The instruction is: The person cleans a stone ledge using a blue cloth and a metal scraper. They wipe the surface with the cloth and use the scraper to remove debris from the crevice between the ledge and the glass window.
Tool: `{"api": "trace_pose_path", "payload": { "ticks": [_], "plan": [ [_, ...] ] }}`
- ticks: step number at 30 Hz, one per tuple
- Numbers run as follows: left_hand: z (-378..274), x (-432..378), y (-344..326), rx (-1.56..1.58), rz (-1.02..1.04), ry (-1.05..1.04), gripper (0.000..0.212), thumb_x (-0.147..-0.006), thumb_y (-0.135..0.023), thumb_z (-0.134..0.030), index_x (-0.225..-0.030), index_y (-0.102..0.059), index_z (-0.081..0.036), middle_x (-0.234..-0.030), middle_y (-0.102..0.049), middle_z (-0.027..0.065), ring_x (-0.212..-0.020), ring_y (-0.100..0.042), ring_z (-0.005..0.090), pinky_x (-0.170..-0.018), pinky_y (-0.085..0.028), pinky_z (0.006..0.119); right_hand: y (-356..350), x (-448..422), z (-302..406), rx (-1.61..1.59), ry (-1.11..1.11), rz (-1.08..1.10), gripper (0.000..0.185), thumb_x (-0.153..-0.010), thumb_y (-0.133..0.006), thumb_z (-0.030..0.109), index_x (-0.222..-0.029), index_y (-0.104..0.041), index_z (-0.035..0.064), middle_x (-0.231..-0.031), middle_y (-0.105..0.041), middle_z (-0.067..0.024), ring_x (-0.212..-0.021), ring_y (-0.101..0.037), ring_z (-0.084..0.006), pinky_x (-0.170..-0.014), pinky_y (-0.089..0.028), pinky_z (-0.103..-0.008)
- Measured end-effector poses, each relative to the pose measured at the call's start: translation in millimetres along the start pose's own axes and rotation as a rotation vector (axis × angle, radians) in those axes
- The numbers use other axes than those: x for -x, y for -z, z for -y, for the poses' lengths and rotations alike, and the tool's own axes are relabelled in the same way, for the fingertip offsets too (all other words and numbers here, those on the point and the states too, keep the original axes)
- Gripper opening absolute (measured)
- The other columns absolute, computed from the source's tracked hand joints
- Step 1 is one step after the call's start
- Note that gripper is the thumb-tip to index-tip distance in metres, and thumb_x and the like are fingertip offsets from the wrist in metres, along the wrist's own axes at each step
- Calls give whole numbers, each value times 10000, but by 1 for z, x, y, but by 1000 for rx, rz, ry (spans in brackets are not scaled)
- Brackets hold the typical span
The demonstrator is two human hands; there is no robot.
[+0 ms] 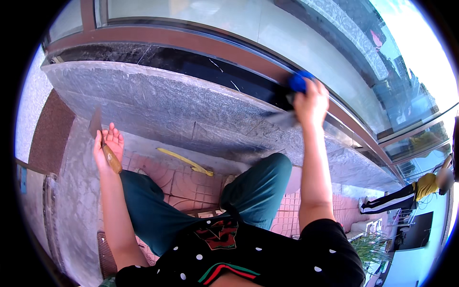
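A small trowel or scraper with a wooden handle [112,160] lies across the palm of my left hand [111,141], held by the thumb while the fingers curl loosely. Its flat metal blade [95,122] points up, away from me. My right hand [312,102] grips a blue object [301,80], too blurred to tell if cloth or sponge. It is at the black polished sill [200,70], close beside the brown window frame [265,66]. A blurred greyish piece [283,119] shows under that hand; whether I hold it cannot be told.
Below the sill runs a grey stone-like wall face [172,95]. A yellow strip [184,161] lies on the pink paving [183,184] between my knees. At the right, a person [405,193] stands by the wall, with a green plant [371,247] nearer. Glass panes [229,21] rise above the frame.
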State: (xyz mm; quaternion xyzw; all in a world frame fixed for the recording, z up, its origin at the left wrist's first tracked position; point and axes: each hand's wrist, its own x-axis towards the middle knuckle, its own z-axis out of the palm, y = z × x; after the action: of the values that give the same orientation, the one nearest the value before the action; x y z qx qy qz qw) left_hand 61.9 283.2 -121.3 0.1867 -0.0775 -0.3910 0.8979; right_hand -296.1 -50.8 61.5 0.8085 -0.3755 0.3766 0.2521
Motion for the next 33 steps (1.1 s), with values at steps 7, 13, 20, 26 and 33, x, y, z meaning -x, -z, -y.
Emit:
{"api": "trace_pose_path", "payload": {
  "ticks": [7,13,20,26,33],
  "plan": [
    [-2,13,10,30,40,-13,219,-902,-437,-265,-822,-549,-95,-1049,-572,65,-891,-542,152,-810,-422,314,17,41,-154,108,-416,-109,309,-656,-565,122,-936,-602,-5,-930,-587,-197,-853,-570,-365,-777,-450,-408],
    [-3,13,-4,42,76,-33,228,-906,-432,-265,-812,-547,-92,-1006,-587,59,-869,-550,145,-791,-433,301,-5,3,-10,-31,-146,-132,295,-619,-571,61,-907,-608,9,-931,-582,-175,-908,-528,-348,-823,-421,-412],
    [12,5,-5,-83,-168,-9,252,-884,-478,-291,-761,-553,-84,-852,-610,51,-722,-562,133,-680,-446,269,-36,-46,168,-224,178,-124,261,-593,-577,20,-853,-600,28,-906,-554,-145,-829,-509,-317,-712,-463,-374],
    [10,13,7,-92,-346,34,250,-871,-493,-331,-787,-554,-103,-817,-595,20,-711,-554,120,-661,-449,250,-72,-90,298,-367,407,-78,139,-597,-557,31,-734,-576,29,-811,-541,-133,-814,-502,-312,-695,-456,-365],
    [-6,-9,-4,-84,-400,-102,242,-879,-491,-300,-782,-555,-87,-798,-598,27,-690,-559,117,-634,-470,252,-111,-139,442,-408,652,-55,163,-687,-551,107,-813,-636,46,-889,-573,-112,-897,-483,-264,-745,-454,-294]
  ]
}}
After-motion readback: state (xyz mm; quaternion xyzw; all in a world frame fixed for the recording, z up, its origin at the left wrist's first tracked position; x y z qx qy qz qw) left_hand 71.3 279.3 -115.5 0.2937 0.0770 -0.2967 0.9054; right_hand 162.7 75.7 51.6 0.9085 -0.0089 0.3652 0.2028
